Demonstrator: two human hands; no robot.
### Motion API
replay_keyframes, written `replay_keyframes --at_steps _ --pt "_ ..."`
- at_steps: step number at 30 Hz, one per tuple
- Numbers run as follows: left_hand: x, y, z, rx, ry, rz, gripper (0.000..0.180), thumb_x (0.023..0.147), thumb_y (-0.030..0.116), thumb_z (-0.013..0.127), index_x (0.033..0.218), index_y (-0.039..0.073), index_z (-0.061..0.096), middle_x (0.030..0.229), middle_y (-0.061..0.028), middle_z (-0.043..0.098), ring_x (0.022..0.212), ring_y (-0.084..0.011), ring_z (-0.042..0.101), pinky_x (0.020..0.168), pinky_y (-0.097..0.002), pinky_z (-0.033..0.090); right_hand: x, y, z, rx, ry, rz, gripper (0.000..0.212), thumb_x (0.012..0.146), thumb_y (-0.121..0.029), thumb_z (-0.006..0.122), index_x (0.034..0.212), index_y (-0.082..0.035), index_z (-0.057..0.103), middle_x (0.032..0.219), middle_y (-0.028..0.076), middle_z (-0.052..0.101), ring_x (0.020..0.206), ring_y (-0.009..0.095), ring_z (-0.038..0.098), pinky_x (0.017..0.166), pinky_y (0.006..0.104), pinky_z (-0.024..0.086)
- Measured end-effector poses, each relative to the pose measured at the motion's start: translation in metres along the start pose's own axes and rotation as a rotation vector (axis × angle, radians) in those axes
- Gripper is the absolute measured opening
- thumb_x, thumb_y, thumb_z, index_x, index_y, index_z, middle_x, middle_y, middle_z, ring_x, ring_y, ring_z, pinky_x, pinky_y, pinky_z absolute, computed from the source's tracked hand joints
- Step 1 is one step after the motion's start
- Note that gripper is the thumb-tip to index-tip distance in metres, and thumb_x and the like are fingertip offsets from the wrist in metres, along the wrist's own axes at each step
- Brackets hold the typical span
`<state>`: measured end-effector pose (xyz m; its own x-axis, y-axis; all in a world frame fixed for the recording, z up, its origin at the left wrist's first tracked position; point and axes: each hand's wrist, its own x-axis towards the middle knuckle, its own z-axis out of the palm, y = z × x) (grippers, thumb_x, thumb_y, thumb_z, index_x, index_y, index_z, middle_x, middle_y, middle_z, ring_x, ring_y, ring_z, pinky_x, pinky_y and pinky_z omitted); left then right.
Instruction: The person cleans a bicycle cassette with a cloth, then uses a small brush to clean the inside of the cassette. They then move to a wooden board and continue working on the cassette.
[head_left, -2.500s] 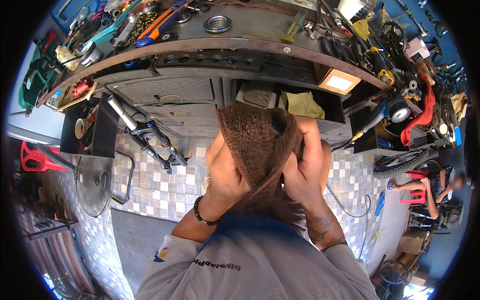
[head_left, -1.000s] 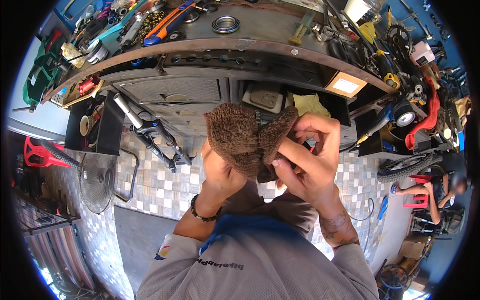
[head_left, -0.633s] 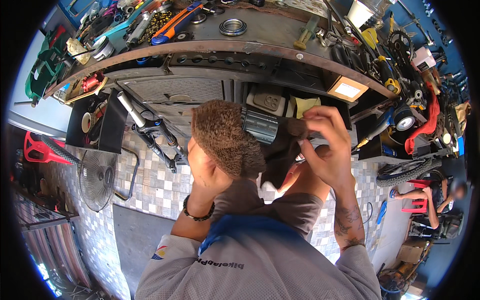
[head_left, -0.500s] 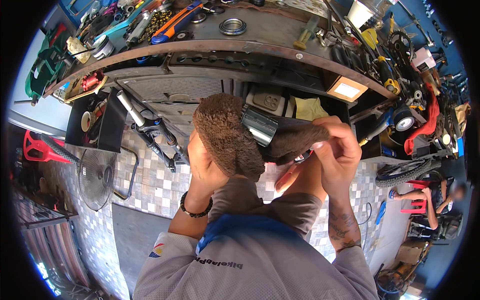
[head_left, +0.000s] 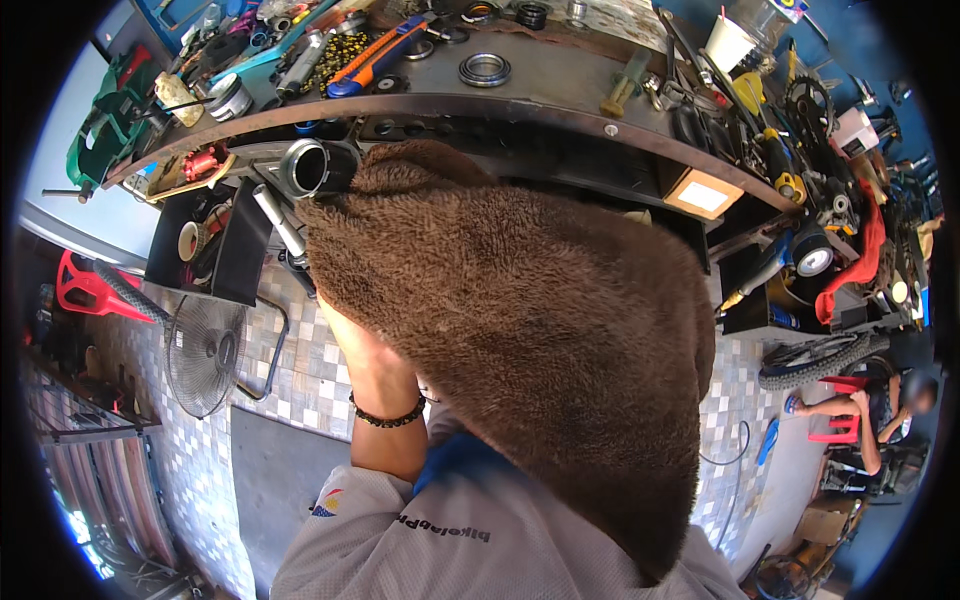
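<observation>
The brown, fluffy-piled cloth [head_left: 520, 340], bunched around a dark cylinder a moment ago, has swung open into a broad sheet across the person's front, and the dark, hollow cylinder with a shiny metal rim [head_left: 338, 168] has shifted left, its open end now showing. Above runs a dark metal workbench with a worn brown edge [head_left: 570, 75], bearing a stacked silver ring [head_left: 485, 80], an orange-and-blue utility knife [head_left: 376, 62] and crowded tools. Grey and white checkered tiles [head_left: 300, 375] cover the floor, where a round wire-caged fan [head_left: 205, 350] stands at left; a seated person [head_left: 870, 405] is at far right. The cloth's pile looks dense, streaked lighter and darker, its lower corner hanging over the grey shirt [head_left: 400, 545]. The cylinder sits at its upper left corner, just below the bench edge. The left hand [head_left: 350, 335] is beneath the cloth, fingers hidden, so its grip cannot be told; the cloth conceals the right hand entirely.
</observation>
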<state>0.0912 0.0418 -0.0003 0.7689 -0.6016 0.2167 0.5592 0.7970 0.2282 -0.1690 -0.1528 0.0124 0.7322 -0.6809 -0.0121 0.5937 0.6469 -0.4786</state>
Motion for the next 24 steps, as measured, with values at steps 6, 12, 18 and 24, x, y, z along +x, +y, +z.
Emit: replay_keyframes --at_steps 6,12,18,24 --pt "0.001 -0.015 0.005 0.106 0.029 0.034 0.049 0.108 0.039 0.043 0.138 0.002 0.056 0.133 -0.0153 0.063 0.120 -0.0305 0.062 0.102 -0.0447 0.054 -0.014 0.032 -0.005 -0.326 0.149 -0.097 0.058 0.096 -0.039 0.059 0.137 0.003 0.055 0.137 0.018 0.060 0.123 0.036 0.060 0.108 0.0476 0.045" --pt "-0.009 -0.042 0.032 1.380 -0.166 0.506 0.033 0.086 0.001 0.070 0.118 -0.003 0.063 0.119 -0.0137 0.069 0.106 -0.0287 0.067 0.091 -0.0363 0.052 0.000 0.027 0.014 -0.817 0.118 -0.415 0.053 0.090 -0.029 0.069 0.131 0.003 0.060 0.132 0.019 0.062 0.121 0.037 0.060 0.106 0.0481 0.046" --pt "-0.012 -0.060 0.051 1.658 -0.598 0.599 0.027 0.084 0.004 0.071 0.109 -0.005 0.066 0.110 -0.0217 0.069 0.099 -0.0404 0.068 0.085 -0.0424 0.054 0.016 0.031 0.042 -1.838 -0.418 -0.749 0.050 0.083 -0.019 0.080 0.125 0.002 0.065 0.127 0.020 0.064 0.118 0.038 0.060 0.104 0.0485 0.046" --pt "-0.008 -0.061 0.055 1.516 -0.560 0.409 0.026 0.086 -0.005 0.065 0.112 -0.007 0.065 0.104 -0.0239 0.067 0.091 -0.0404 0.067 0.081 -0.0400 0.056 0.012 0.056 0.027 -1.097 -0.269 -0.211 0.062 0.084 -0.020 0.082 0.137 0.001 0.058 0.135 0.020 0.061 0.127 0.034 0.057 0.110 0.0471 0.043"
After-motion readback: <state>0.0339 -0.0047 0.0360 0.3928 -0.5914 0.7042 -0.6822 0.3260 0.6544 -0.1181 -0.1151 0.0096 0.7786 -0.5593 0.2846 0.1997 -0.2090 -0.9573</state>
